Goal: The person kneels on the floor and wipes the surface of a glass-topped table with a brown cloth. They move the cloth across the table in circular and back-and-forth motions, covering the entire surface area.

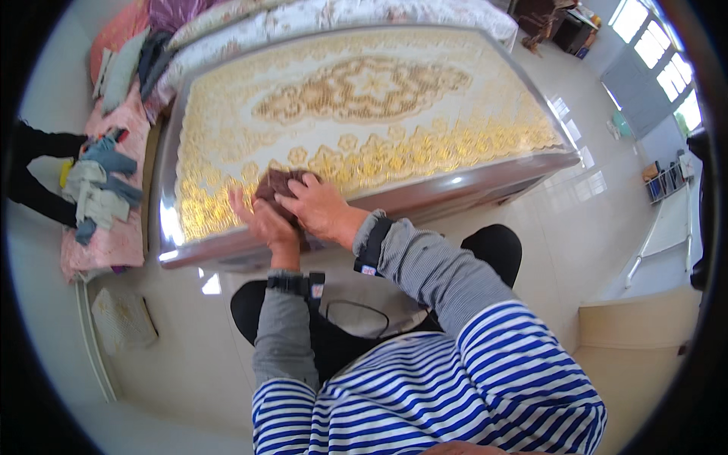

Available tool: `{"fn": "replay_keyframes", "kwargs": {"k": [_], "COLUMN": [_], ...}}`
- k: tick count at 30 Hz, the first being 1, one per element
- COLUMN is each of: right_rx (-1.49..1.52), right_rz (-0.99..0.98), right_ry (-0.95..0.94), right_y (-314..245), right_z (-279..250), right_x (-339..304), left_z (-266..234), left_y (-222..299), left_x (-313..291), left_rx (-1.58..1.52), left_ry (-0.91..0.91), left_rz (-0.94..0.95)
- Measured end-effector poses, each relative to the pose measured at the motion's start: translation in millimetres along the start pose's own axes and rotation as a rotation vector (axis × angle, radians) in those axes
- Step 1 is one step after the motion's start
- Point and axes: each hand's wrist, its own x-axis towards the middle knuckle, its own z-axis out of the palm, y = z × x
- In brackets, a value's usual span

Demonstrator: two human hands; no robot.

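Note:
A crumpled dark brown cloth (274,183) is bunched between my hands at the near edge of a low table. My right hand (322,210) is closed over the cloth from the right, its fingers curled onto it. On the other side, my left hand (271,225) touches the cloth, with some fingers stretched out and spread to the left. Under the cloth lies a white tablecloth (334,135) with gold lace-like patterns, covering most of the table. The table's shiny brown-grey edge (447,186) shows along the near side.
A bed with a flowered cover (364,17) stands behind the table. To the left, folded clothes (102,178) lie on a pink-covered seat (117,250), near a person's dark-clothed legs (38,171). A beige box-like piece (629,326) is at lower right; a small rack (666,182) is beyond.

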Motion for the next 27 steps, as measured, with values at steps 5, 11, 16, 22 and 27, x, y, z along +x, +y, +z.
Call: {"fn": "replay_keyframes", "kwargs": {"k": [5, 11, 16, 22, 27], "right_rx": [-0.093, -0.23, -0.34, -0.548, -0.508], "right_rz": [0.116, 0.343, 0.634, 1.169, 0.994], "right_ry": [-0.036, -0.094, -0.131, -0.195, -0.244], "right_y": [41.6, 167.8, 298.8, 396.8, 394.6], "right_z": [-23.3, -68.2, -130.4, -192.6, -158.4], "right_x": [-14.1, -49.7, -104.1, -164.1, -124.6], "left_z": [-24.4, -43.8, -48.6, -25.8, -6.1], "left_y": [-8.4, -7.5, -1.5, 18.8, 34.3], "left_x": [7.4, 38.7, 41.3, 11.9, 6.5], "left_rx": [-0.335, -0.336, -0.221, -0.002, 0.003], "left_ry": [-0.085, -0.223, -0.314, -0.722, -0.917], "left_rz": [-0.273, -0.318, -0.31, 0.042, 0.226]}}
